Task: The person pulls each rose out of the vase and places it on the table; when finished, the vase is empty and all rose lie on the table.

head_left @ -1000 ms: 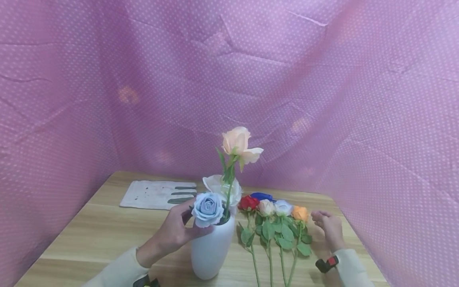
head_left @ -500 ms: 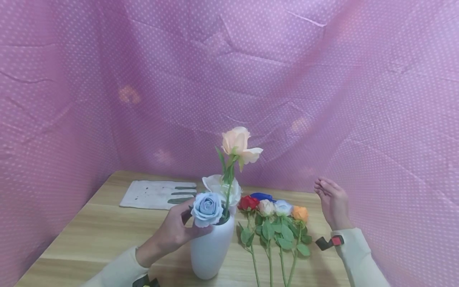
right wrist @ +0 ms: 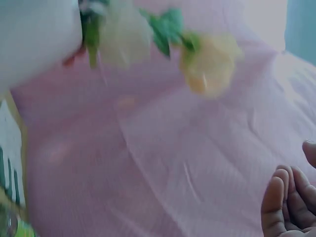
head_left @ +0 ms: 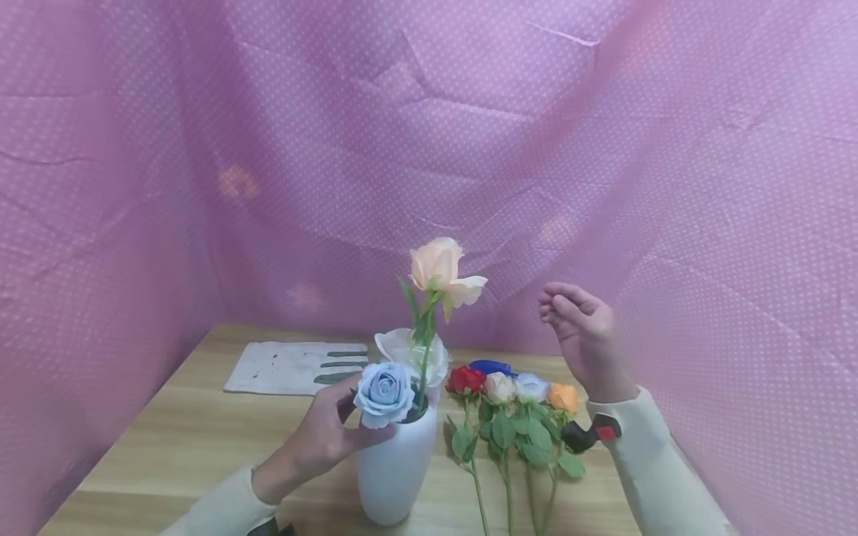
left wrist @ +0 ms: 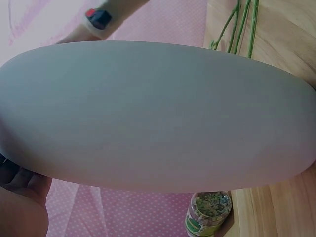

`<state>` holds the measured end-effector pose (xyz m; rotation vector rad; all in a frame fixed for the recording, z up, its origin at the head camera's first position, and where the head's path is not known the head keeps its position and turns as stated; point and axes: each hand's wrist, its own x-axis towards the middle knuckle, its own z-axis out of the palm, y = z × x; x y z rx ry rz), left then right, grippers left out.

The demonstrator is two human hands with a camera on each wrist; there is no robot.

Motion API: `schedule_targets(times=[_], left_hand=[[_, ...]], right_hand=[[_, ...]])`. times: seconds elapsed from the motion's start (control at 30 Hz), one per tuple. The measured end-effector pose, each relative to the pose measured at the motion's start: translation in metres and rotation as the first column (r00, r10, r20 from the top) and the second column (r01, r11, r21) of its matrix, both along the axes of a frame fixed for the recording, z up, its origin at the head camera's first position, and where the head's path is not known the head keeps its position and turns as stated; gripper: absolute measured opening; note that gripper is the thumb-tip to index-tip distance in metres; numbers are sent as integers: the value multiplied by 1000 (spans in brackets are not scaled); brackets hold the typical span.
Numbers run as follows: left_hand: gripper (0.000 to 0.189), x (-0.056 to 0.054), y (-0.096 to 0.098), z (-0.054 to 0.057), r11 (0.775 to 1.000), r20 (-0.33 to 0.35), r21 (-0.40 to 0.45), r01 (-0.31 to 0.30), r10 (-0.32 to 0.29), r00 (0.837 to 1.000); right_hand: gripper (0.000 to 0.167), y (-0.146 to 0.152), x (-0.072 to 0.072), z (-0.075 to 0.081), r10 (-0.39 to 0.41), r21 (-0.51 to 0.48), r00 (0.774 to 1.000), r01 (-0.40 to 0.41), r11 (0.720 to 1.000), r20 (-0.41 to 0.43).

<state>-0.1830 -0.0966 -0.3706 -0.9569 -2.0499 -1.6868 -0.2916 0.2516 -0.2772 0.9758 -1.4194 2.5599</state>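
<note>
My left hand [head_left: 318,432] grips the white vase [head_left: 395,476] near its rim, thumb in front. A blue rose [head_left: 384,394] leans out over the rim, covering some of the fingers. Behind it in the vase are a white flower [head_left: 409,350] and a taller peach rose [head_left: 439,268]. The vase wall [left wrist: 158,113] fills most of the left wrist view. My right hand [head_left: 583,331] is up in the air, right of the peach rose, fingers loosely bent with nothing in them. The right wrist view has its fingers [right wrist: 274,197] at the lower right and the peach rose [right wrist: 210,64] blurred above.
Right of the vase lie a red rose [head_left: 465,380], a pale pink rose [head_left: 499,388], a pale blue rose [head_left: 532,387] and an orange rose [head_left: 563,397]. A blue object [head_left: 491,366] is behind them. A white cloth [head_left: 281,367] lies back left. A jar [left wrist: 210,212] shows beyond the vase.
My right hand has risen from beside the orange rose and swung left toward the peach rose. My left hand keeps its grip on the vase; the flowers stay as they were.
</note>
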Motion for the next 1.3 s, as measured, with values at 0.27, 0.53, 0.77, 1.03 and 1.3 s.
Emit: schedule_targets(times=[0.27, 0.53, 0.77, 1.03, 1.3], left_hand=[[57, 2, 0, 2, 1000, 30, 3, 2, -2, 1000], [59, -2, 0, 0, 1000, 25, -10, 15, -14, 1000], [58, -2, -1, 4, 1000, 63, -19, 6, -5, 998], [60, -1, -3, 3, 999, 88, -31, -13, 15, 996], [53, -5, -6, 2, 1000, 81, -24, -8, 10, 997]], right_hand=[[33, -55, 21, 11, 53, 264, 995, -28, 964, -87], [21, -94, 37, 14, 39, 458, 998, -16, 889, -41], [20, -108, 41, 13, 15, 551, 1000, -19, 834, 12], [20, -117, 52, 13, 32, 713, 994, 54, 699, -106], [11, -134, 65, 10, -53, 674, 915, 333, 659, -400]])
